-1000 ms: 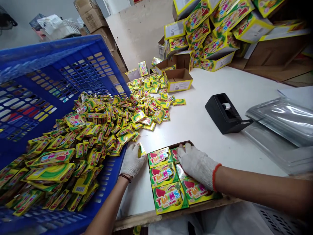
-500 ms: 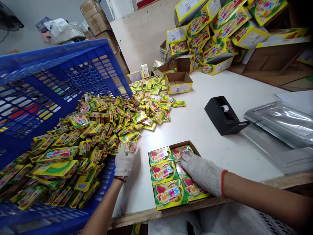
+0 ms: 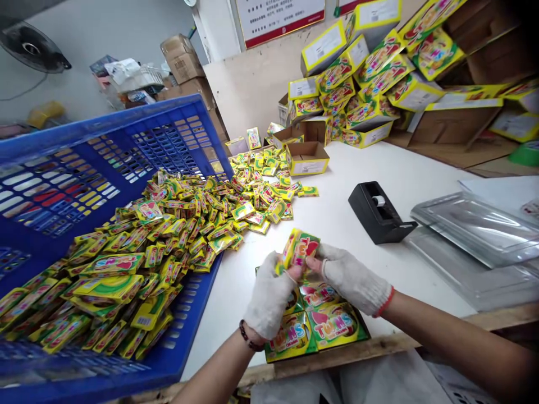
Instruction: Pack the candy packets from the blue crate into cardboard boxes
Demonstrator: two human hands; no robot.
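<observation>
Packing step in hand: we pinch one packet (image 3: 300, 248) between left hand (image 3: 269, 294) and right hand (image 3: 351, 278), and next judge it needs seating squarely in the tray (image 3: 332, 328) below them.

Single head view: looks forward and down from above table's (image 3: 379, 168) near edge, close over hands. Blue crate (image 3: 84, 168) left of table centre, box stack (image 3: 370, 73) at far right, beyond table.

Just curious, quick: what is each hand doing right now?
Left hand: closed on the yellow packet.
Right hand: fingers pinching the same packet.
</observation>
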